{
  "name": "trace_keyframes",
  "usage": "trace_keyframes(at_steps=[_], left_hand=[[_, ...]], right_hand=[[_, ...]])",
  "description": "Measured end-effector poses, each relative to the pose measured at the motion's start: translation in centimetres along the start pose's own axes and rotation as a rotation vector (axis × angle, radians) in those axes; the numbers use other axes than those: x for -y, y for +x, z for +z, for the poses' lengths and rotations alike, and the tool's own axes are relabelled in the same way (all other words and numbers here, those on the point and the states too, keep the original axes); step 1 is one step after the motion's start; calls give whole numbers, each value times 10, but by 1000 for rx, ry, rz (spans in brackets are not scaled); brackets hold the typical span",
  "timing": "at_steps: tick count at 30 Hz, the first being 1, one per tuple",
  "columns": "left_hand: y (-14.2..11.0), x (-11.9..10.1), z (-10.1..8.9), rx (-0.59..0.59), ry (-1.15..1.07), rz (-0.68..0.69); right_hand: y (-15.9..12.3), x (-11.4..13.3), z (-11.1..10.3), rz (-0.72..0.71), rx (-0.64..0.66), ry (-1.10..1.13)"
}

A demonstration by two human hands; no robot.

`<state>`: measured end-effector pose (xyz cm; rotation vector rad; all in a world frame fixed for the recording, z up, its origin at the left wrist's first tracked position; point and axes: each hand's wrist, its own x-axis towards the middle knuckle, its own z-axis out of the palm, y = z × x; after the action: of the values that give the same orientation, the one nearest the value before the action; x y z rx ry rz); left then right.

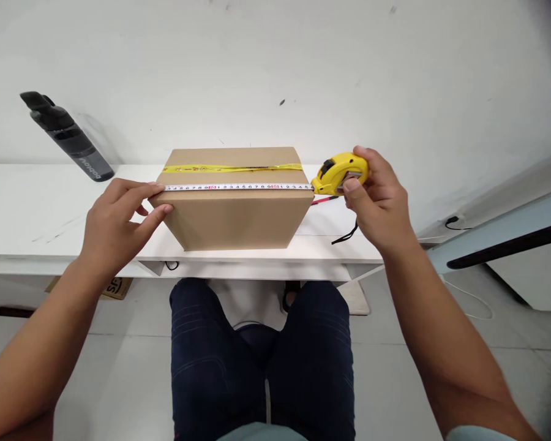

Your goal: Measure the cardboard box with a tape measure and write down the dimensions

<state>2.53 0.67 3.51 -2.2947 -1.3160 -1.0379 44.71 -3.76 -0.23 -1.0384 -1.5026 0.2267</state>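
A brown cardboard box [239, 220] stands on the white table, with yellow tape [234, 168] across its top. Along the top front edge runs the white blade [243, 187] of a tape measure, its numbers facing up. My left hand [123, 217] pinches the blade's end against the box's left corner, thumb on the front face. Just past the right corner, my right hand [379, 202] grips the yellow tape measure case [342, 173], thumb at its near side. A black wrist strap [345, 234] dangles below the case.
A dark bottle [73, 141] stands at the back left of the white table [50, 214], near the wall. Something red and thin, like a pen [325, 200], lies right of the box. A pale panel with a black strip [509, 245] is at the right.
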Motion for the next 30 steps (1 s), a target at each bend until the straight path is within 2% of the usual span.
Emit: trace_keyframes(at_steps=[3,6,10,12,14,18,20,23,26,30], left_hand=[[3,-1,1,-19,14,-1],[7,6,5,-83,132,21],[-2,4,10,-143,167,114],[-16,-14,11,-197,137,209],[-34,-43,13,-235,88,287],[-69,-107,33,-193,-132,366],[-83,-130,49,-179,-234,383],[-99,-147,71,-116,-296,371],[-111,-150,83,-29,-280,351],[-123,-136,81,60,-202,336]], right_hand=[[2,0,0,-15,9,10],[5,2,-2,-44,18,15],[-8,14,-6,-98,-2,-5],[-26,26,-5,-116,-26,-37],[-51,39,1,-129,-25,-66],[-99,60,26,-117,110,-23],[-117,64,38,-82,172,-2],[-137,62,50,0,234,31],[-150,54,54,156,257,88],[-155,40,54,455,243,258]])
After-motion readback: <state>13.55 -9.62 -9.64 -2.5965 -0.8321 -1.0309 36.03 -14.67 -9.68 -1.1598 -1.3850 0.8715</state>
